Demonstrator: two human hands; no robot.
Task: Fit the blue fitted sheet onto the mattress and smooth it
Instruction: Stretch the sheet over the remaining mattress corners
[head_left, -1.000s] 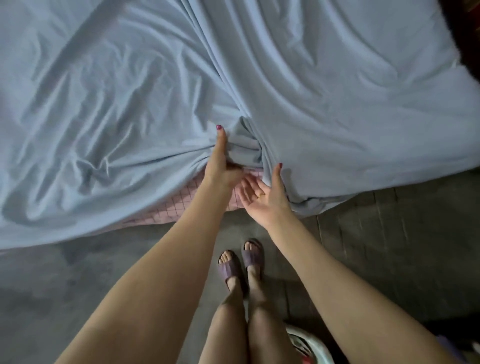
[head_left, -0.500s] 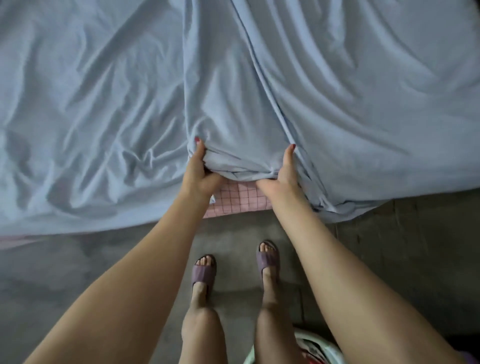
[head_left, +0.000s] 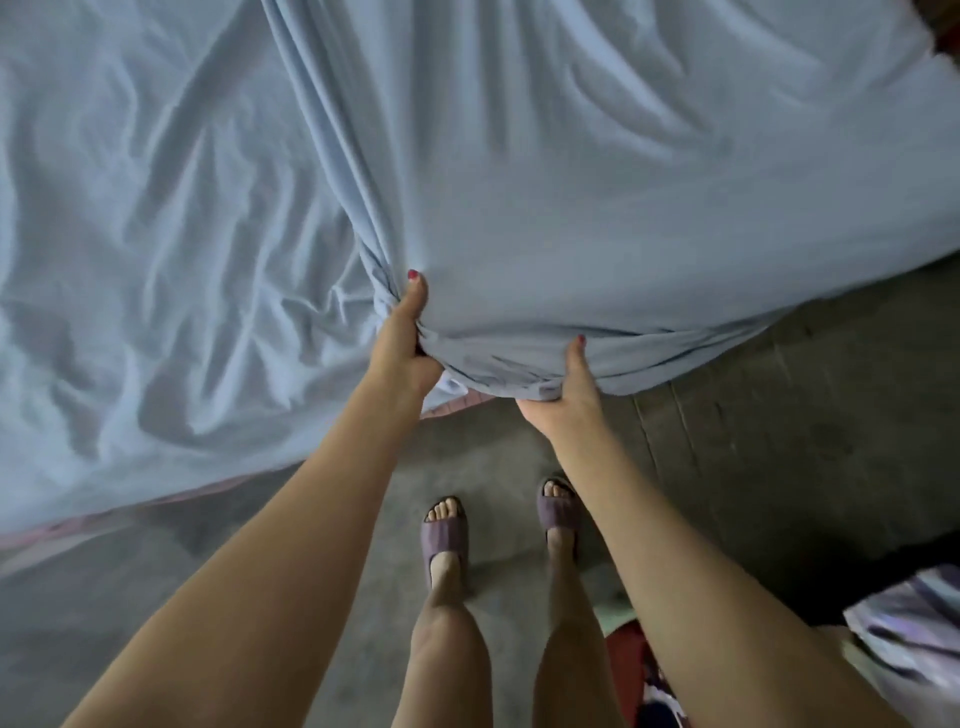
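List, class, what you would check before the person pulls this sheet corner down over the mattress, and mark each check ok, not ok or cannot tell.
1. Left hand grips the blue sheet: ok.
2. Right hand grips the sheet's hem: ok.
3. Corner pulled over the pink mattress: not ok, mattress edge shows below the hem.
4. Sheet top smooth: not ok, creased on the left.
5. Far corners fitted: cannot tell.
6. Feet clear of the hem: ok.
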